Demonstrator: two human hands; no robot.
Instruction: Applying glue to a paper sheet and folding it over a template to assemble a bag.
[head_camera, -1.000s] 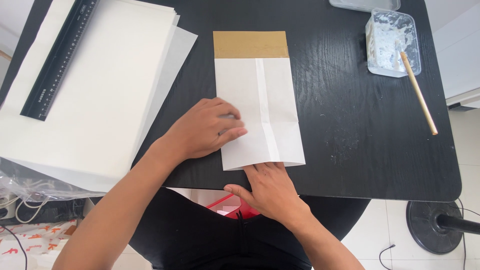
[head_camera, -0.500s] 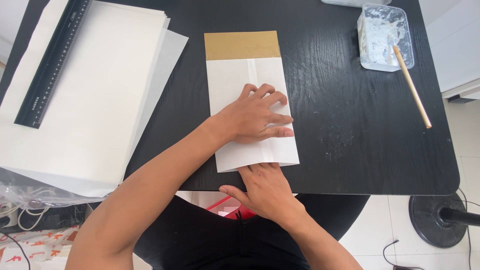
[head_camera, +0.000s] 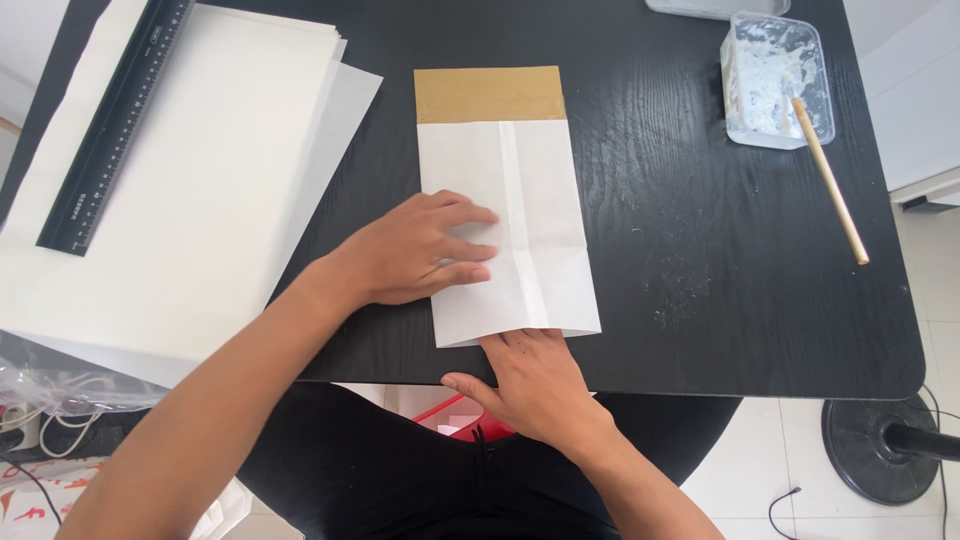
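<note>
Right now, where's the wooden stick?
In the head view the wooden stick is at the table's far right, its top end resting in the clear plastic tub, well right of the folded white paper.

Black table (head_camera: 700, 250) with paper bag (head_camera: 530, 200), paper stack (head_camera: 200, 200), paste tub (head_camera: 775, 80).
</note>
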